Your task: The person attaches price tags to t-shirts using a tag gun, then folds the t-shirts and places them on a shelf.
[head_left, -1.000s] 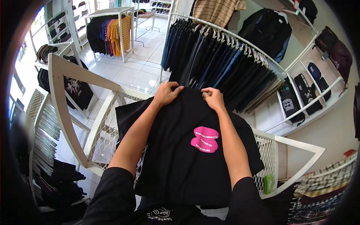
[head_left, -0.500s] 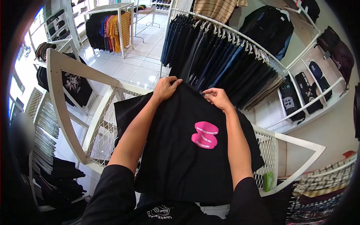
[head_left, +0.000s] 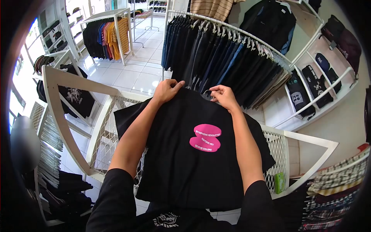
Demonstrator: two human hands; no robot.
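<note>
A black T-shirt [head_left: 170,154] with a pink printed patch hangs spread out before me, its sleeves out to both sides. My left hand [head_left: 168,90] is closed on the shirt's top edge, left of the neck opening, thumb pointing right. On the other side of the neckline, my right hand [head_left: 225,97] pinches a thin curved piece that looks like a clothes hanger's hook [head_left: 206,92]. The rest of that hanger is hidden by the shirt.
Behind the shirt stands a white mesh-sided rack [head_left: 104,135]. Beyond it, a curved rail holds jeans [head_left: 208,58]. Clear hangers [head_left: 49,154] line the left; folded checked shirts [head_left: 336,185] lie at right. A green packet [head_left: 279,182] sits by the mesh.
The shirt's neck area has come down and flattened, and its pink patch has shifted slightly left. The curved hook-like piece shows more clearly at my right fingers. The view has shifted slightly.
</note>
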